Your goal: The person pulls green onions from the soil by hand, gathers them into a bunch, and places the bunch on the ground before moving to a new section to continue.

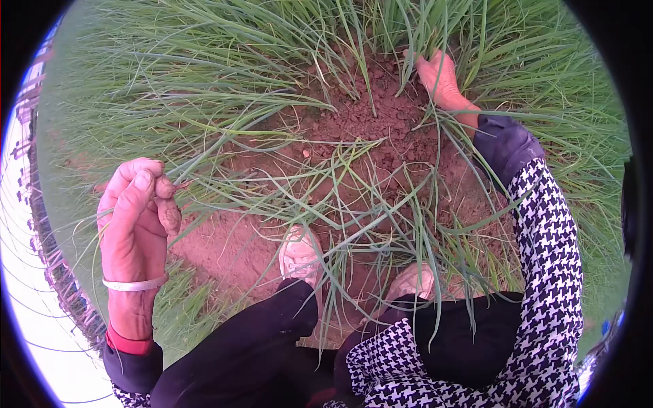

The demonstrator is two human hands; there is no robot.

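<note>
One bare left hand (138,214): fingertips pinched together, can't tell if anything's between. Bare right hand (443,83) is among long, thin green plants (490,41) beside crumbly red-brown soil (394,122), grip hidden. Narrow green leaves (343,143) sprawl between both.

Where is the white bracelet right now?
In the head view, the white bracelet is on the left side, around the wrist of the left hand, a little above the red cuff.

From close above the pale shoes (299,257), the one head camera faces down and forward, past them to green stalks (238,30).
</note>
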